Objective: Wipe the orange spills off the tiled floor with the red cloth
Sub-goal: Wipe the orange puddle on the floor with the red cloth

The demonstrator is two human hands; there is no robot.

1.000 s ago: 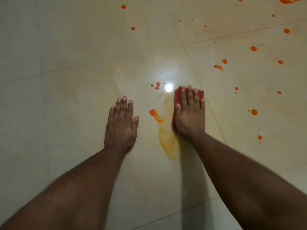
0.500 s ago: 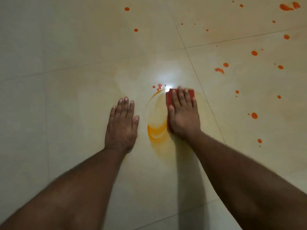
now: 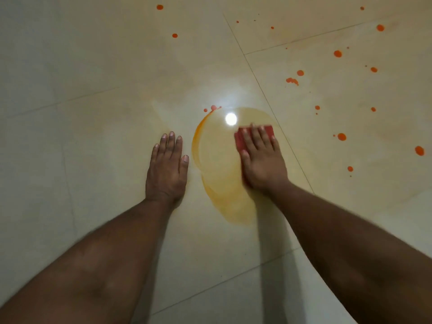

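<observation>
- Moved: right hand [image 3: 261, 160] and folded red cloth [image 3: 268, 130] slid rightward; smear widened.
- Left hand [image 3: 167, 168]: flat, fingers straight, bracing on glossy beige tiled floor [image 3: 93, 148].
- Pale orange smear [image 3: 217, 160]: mid-wipe.
- Right hand: flat, pressing cloth.
- Next, likely: orange droplets [image 3: 341, 136] rightward.
</observation>
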